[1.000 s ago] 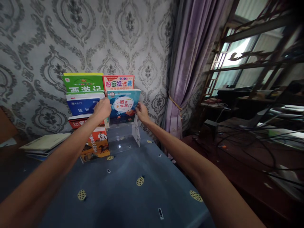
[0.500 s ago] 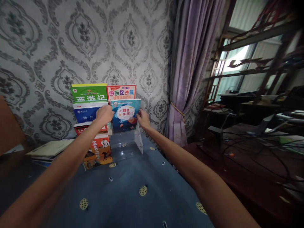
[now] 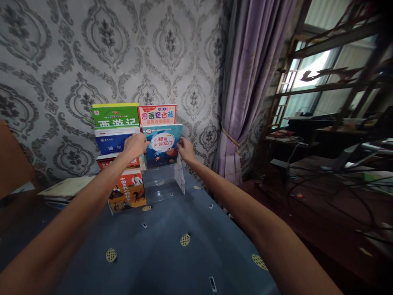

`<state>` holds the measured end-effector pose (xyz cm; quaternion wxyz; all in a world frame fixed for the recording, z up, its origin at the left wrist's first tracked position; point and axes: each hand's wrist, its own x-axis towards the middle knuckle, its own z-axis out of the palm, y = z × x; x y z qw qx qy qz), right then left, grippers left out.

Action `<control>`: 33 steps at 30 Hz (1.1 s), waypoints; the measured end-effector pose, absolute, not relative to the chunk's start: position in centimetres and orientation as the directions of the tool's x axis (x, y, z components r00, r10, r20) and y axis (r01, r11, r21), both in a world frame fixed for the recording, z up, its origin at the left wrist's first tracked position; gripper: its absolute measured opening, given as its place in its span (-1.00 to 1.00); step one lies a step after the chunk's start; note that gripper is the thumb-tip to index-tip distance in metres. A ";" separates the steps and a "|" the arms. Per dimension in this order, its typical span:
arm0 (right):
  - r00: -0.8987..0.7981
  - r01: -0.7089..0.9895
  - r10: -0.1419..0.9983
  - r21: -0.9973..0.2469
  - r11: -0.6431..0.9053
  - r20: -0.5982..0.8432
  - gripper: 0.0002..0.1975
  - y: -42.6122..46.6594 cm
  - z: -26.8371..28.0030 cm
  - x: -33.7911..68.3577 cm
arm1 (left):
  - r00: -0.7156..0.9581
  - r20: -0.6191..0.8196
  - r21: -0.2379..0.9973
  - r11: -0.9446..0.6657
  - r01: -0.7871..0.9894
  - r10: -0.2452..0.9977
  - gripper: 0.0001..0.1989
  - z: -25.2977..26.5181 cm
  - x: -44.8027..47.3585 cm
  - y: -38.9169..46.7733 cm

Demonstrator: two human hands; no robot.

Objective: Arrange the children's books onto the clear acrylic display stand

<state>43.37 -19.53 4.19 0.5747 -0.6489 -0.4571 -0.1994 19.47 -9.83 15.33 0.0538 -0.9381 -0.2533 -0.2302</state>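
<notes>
A blue picture book [image 3: 162, 147] stands in the second tier of a clear tiered book rack [image 3: 162, 190]. My left hand [image 3: 136, 145] closes on its left edge, and my right hand [image 3: 186, 149] pinches the right edge. Behind it rises a pink book [image 3: 157, 114]. On the rack's left side are a green book [image 3: 115, 116], a dark blue book [image 3: 109, 143], a red book [image 3: 106, 163] partly covered by my left arm, and an orange book [image 3: 129, 192] at the front.
A stack of books [image 3: 66, 186] lies on the blue patterned tablecloth [image 3: 159, 254] at the left. A purple curtain [image 3: 241, 90] hangs beyond the table's right edge. Farther right, a dark red desk [image 3: 310, 213] carries tangled cables.
The camera view has shifted slightly, so the rack and books sit a little higher in the picture. Both hands keep their grip on the blue picture book, which stays in the rack.
</notes>
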 end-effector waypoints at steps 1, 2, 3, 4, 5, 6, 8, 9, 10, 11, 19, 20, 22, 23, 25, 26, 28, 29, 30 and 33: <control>0.512 0.815 0.365 -0.574 0.078 0.777 -0.68 -19.5 4.2 43.3 | 0.772 0.456 0.017 -0.871 0.490 0.443 -0.69 15.3 19.5 -10.0; 0.526 0.805 0.365 -0.588 0.077 0.768 -0.68 -19.5 4.2 43.2 | 0.775 0.456 0.017 -0.875 0.484 0.438 -0.68 15.3 19.5 -10.1; 0.540 0.795 0.364 -0.602 0.076 0.759 -0.68 -19.5 4.2 43.2 | 0.774 0.461 0.016 -0.877 0.481 0.434 -0.68 15.3 19.5 -10.3; 0.549 0.787 0.364 -0.612 0.077 0.752 -0.67 -19.5 4.3 43.1 | 0.771 0.467 0.015 -0.876 0.482 0.432 -0.67 15.4 19.4 -10.4; 0.556 0.780 0.364 -0.620 0.080 0.747 -0.67 -19.6 4.3 43.1 | 0.764 0.482 0.010 -0.875 0.484 0.429 -0.66 15.6 19.4 -10.6; 0.562 0.774 0.364 -0.627 0.083 0.743 -0.67 -19.6 4.3 43.0 | 0.752 0.507 0.001 -0.873 0.487 0.420 -0.64 15.8 19.3 -10.7; 0.571 0.764 0.365 -0.639 0.092 0.735 -0.69 -19.6 4.2 43.0 | 0.722 0.575 -0.027 -0.873 0.487 0.385 -0.62 16.1 19.1 -11.0; 0.574 0.758 0.367 -0.645 0.099 0.732 -0.69 -19.7 4.1 43.0 | 0.705 0.610 -0.042 -0.874 0.485 0.362 -0.61 16.3 19.0 -11.0; 0.577 0.752 0.370 -0.650 0.106 0.728 -0.69 -19.7 4.0 43.0 | 0.688 0.640 -0.055 -0.873 0.484 0.342 -0.61 16.4 18.9 -11.1; 0.580 0.746 0.373 -0.656 0.114 0.724 -0.68 -19.7 3.9 43.0 | 0.675 0.662 -0.066 -0.872 0.485 0.326 -0.62 16.5 18.7 -11.1; 0.586 0.710 0.394 -0.683 0.171 0.708 -0.69 -19.9 3.2 43.2 | 0.692 0.697 -0.197 -0.877 0.439 0.190 -0.79 16.2 18.0 -10.6; 0.587 0.708 0.393 -0.684 0.175 0.708 -0.69 -20.0 3.2 43.2 | 0.695 0.693 -0.201 -0.875 0.440 0.190 -0.80 16.1 17.9 -10.6; 0.587 0.705 0.392 -0.686 0.182 0.708 -0.71 -20.0 3.3 43.1 | 0.697 0.692 -0.211 -0.871 0.443 0.187 -0.82 15.9 17.8 -10.6; 0.588 0.703 0.392 -0.686 0.186 0.708 -0.72 -20.1 3.4 43.0 | 0.695 0.696 -0.214 -0.872 0.441 0.180 -0.82 15.9 17.7 -10.6; 0.590 0.699 0.390 -0.689 0.192 0.707 -0.73 -20.1 3.4 42.9 | 0.681 0.715 -0.212 -0.879 0.427 0.158 -0.83 15.7 17.5 -10.7; 0.593 0.696 0.389 -0.692 0.194 0.705 -0.73 -20.1 3.3 42.8 | 0.667 0.730 -0.206 -0.885 0.418 0.145 -0.82 15.6 17.4 -10.7; 0.600 0.688 0.385 -0.698 0.197 0.701 -0.72 -20.2 3.2 42.7 | 0.636 0.761 -0.191 -0.895 0.402 0.123 -0.79 15.3 17.2 -10.7; 0.605 0.684 0.384 -0.702 0.199 0.698 -0.71 -20.2 3.2 42.7 | 0.624 0.773 -0.186 -0.899 0.396 0.115 -0.77 15.2 17.1 -10.7; 0.609 0.679 0.383 -0.706 0.200 0.695 -0.70 -20.2 3.2 42.7 | 0.616 0.780 -0.182 -0.903 0.389 0.108 -0.75 15.2 17.1 -10.6; 0.624 0.662 0.381 -0.720 0.206 0.682 -0.68 -20.3 3.1 42.6 | 0.615 0.782 -0.165 -0.919 0.357 0.098 -0.69 14.9 17.1 -10.3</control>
